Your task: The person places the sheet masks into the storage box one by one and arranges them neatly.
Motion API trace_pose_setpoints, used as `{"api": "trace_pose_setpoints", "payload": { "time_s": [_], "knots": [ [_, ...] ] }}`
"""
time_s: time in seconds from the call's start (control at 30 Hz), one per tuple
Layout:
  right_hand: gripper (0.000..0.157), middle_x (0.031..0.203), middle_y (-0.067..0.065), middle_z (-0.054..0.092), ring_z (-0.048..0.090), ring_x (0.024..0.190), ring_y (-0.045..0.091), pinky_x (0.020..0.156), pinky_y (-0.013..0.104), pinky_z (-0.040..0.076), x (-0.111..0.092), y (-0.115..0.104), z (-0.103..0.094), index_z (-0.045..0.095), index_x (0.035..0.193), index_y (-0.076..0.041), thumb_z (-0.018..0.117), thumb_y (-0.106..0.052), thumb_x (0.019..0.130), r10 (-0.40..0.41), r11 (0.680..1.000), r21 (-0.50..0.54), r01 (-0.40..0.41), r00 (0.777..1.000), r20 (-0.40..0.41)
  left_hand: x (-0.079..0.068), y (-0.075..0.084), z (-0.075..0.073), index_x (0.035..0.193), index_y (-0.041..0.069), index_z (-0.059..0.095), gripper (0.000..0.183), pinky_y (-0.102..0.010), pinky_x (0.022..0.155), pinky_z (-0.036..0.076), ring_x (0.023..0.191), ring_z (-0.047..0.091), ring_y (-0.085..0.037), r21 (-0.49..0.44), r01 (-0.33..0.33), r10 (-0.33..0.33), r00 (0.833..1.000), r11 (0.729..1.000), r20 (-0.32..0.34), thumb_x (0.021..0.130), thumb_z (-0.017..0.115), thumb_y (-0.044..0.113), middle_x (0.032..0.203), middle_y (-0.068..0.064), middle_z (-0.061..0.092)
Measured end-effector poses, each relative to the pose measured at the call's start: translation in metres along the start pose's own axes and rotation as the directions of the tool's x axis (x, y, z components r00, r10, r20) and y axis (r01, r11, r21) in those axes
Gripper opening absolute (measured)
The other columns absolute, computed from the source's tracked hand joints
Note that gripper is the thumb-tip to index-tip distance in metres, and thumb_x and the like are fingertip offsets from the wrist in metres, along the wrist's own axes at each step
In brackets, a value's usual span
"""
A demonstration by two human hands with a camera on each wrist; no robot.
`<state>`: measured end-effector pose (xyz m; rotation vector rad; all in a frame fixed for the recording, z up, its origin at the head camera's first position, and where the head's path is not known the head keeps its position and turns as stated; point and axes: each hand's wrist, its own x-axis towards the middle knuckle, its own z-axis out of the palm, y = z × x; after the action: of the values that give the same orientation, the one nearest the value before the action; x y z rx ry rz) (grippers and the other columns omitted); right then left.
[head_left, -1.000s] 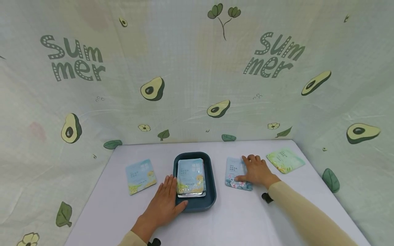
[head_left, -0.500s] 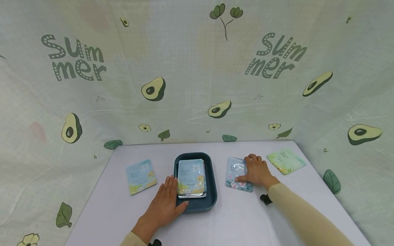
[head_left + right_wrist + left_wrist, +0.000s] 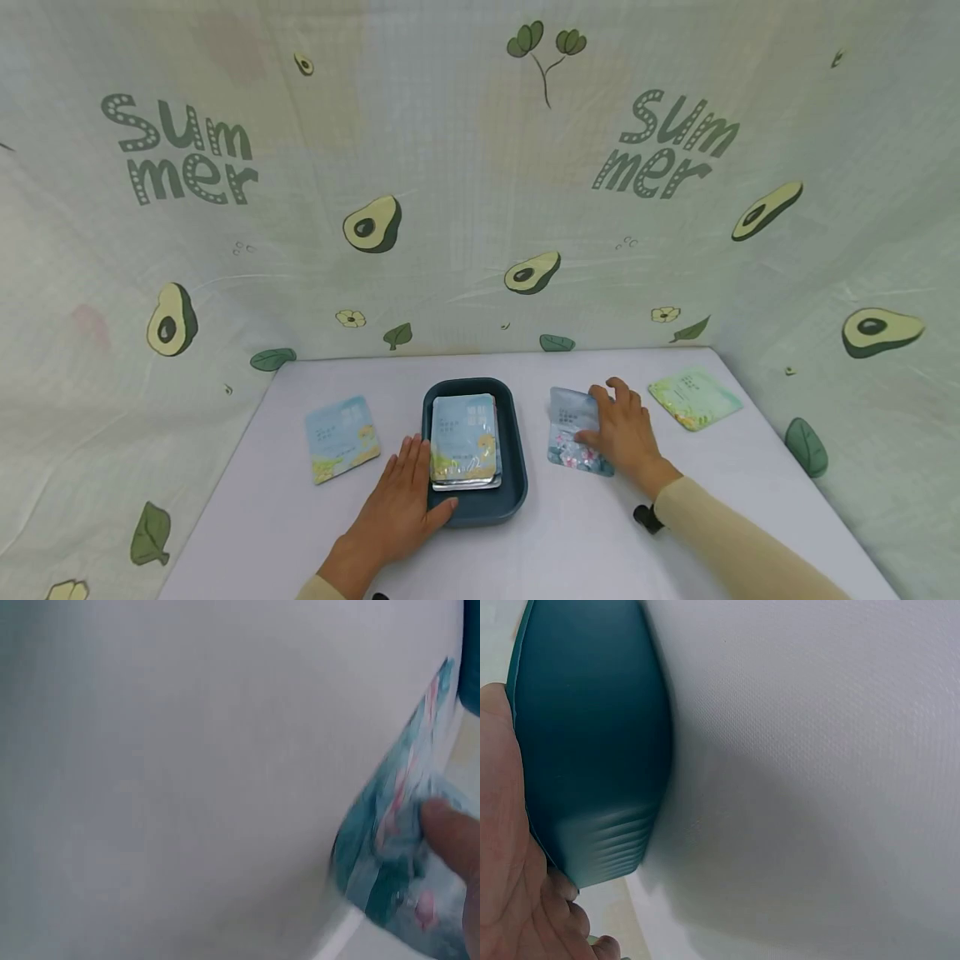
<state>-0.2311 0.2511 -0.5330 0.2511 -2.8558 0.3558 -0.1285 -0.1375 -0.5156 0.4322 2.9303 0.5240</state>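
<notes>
My right hand (image 3: 626, 435) pinches a blue sheet mask packet (image 3: 566, 429) printed with pink flowers, right of the tray. The packet bends under the thumb, and its side under the fingers is hidden. In the right wrist view the thumb (image 3: 454, 836) presses on the creased, tilted packet (image 3: 375, 844). With fingers straight, my left hand (image 3: 397, 510) rests along the left rim of a dark teal tray (image 3: 480, 508). The left wrist view has that hand (image 3: 510, 847) against the tray's outer wall (image 3: 592, 735). A stack of blue and yellow packets (image 3: 463, 437) lies inside the tray.
One blue packet (image 3: 342, 437) lies on the white table (image 3: 525, 558) left of the tray. A green packet (image 3: 695, 398) lies at the back right, beyond my right hand. A printed cloth (image 3: 450, 167) rises behind the table and along both sides.
My right hand's fingers have drawn in on the floral packet, which now bends and lifts along its right side. My left hand stays at the tray's rim.
</notes>
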Motion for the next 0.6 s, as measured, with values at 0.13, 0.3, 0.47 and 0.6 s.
{"api": "trace_pose_setpoints", "payload": {
  "time_s": [0.13, 0.3, 0.47, 0.6],
  "knots": [
    [0.072, 0.137, 0.03, 0.045, 0.06, 0.077, 0.03, 0.064, 0.042, 0.056, -0.007, -0.006, 0.001, 0.042, 0.146, -0.013, 0.087, -0.023, 0.09, -0.017, 0.996, 0.085, 0.018, 1.0, -0.018, 0.0, 0.0, 0.0, 0.168, -0.001, 0.016, 0.1, -0.06, 0.129, 0.02, 0.165, 0.009, -0.037, 0.0, -0.001, 0.001, 1.0, 1.0, -0.005, 0.103, 0.055, 0.064, 0.176, -0.022, 0.013],
    [0.074, 0.116, 0.025, 0.058, 0.048, 0.055, 0.015, 0.052, 0.031, 0.045, -0.008, -0.012, 0.002, 0.035, 0.157, -0.019, 0.076, -0.007, 0.096, -0.049, 0.983, 0.175, 0.052, 0.999, -0.023, 0.0, -0.001, 0.001, 0.168, -0.001, 0.017, 0.099, -0.06, 0.129, 0.02, 0.164, 0.009, -0.038, 0.003, -0.004, 0.004, 1.0, 1.0, -0.013, 0.103, 0.056, 0.063, 0.176, -0.022, 0.013],
    [0.078, 0.114, 0.022, 0.068, 0.063, 0.07, 0.021, 0.071, 0.047, 0.06, -0.006, -0.017, 0.0, 0.037, 0.16, -0.02, 0.078, -0.007, 0.095, -0.055, 0.975, 0.212, 0.07, 0.996, -0.073, 0.0, -0.001, 0.002, 0.167, -0.001, 0.017, 0.1, -0.06, 0.129, 0.02, 0.164, 0.009, -0.038, -0.003, -0.003, 0.003, 1.0, 1.0, -0.006, 0.103, 0.056, 0.063, 0.176, -0.022, 0.013],
    [0.057, 0.114, 0.021, 0.075, 0.074, 0.091, 0.034, 0.085, 0.055, 0.061, -0.001, -0.019, -0.002, 0.057, 0.145, -0.011, 0.08, -0.008, 0.093, -0.058, 0.964, 0.25, 0.09, 0.989, -0.135, 0.0, 0.0, 0.003, 0.167, -0.002, 0.017, 0.1, -0.06, 0.129, 0.02, 0.164, 0.01, -0.038, -0.003, -0.002, 0.002, 1.0, 1.0, -0.003, 0.103, 0.056, 0.063, 0.176, -0.022, 0.013]
  ]
}}
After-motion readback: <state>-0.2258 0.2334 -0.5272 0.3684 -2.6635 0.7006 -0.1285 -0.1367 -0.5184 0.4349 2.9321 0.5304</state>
